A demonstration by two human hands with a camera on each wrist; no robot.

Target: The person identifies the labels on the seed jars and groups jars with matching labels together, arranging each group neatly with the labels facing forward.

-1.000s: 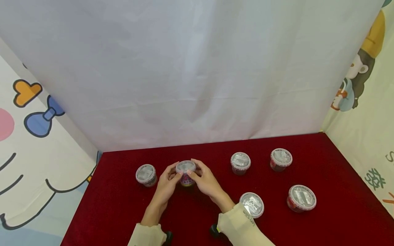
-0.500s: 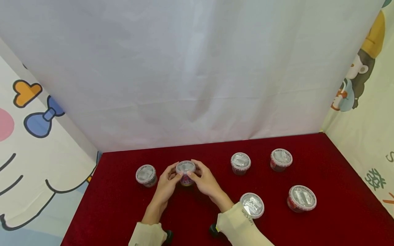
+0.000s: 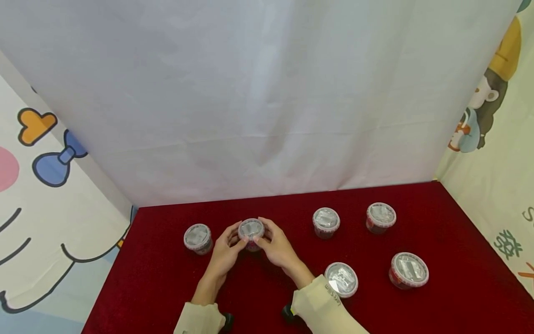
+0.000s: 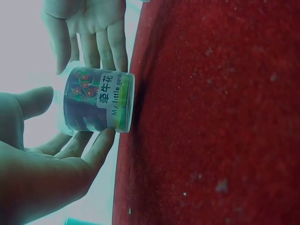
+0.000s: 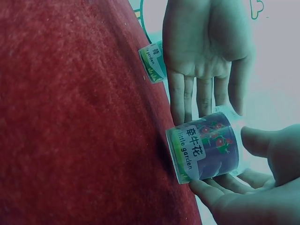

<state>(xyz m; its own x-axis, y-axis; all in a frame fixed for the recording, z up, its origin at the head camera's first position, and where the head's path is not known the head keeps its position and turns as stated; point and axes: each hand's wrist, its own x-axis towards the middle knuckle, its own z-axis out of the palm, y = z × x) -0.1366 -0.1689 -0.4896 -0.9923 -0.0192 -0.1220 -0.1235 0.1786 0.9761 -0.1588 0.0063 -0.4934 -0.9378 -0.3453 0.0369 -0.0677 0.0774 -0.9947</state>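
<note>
A small clear plastic tub (image 3: 251, 228) with a lid sits between both hands near the table's middle left. Its printed label (image 4: 89, 96) shows red flowers and the words "My little garden" in the left wrist view. My left hand (image 3: 225, 250) grips its left side, the thumb in front near the rim and the fingers round the side. From the right, my right hand (image 3: 278, 246) holds it the same way. In the right wrist view the tub (image 5: 206, 147) stands with its base at the red cloth; whether it touches is hard to tell.
Another lidded tub (image 3: 198, 236) stands to the left. Further tubs are on the right: one at the back (image 3: 326, 220), a far right tub (image 3: 380, 216), a front right tub (image 3: 409, 270), and a tub (image 3: 342, 279) beside the right sleeve. A white curtain (image 3: 267, 139) hangs behind the red cloth (image 3: 158, 278).
The held tub's lid faces the head camera more fully and less of its label shows. Both hands keep their hold and have barely moved.
</note>
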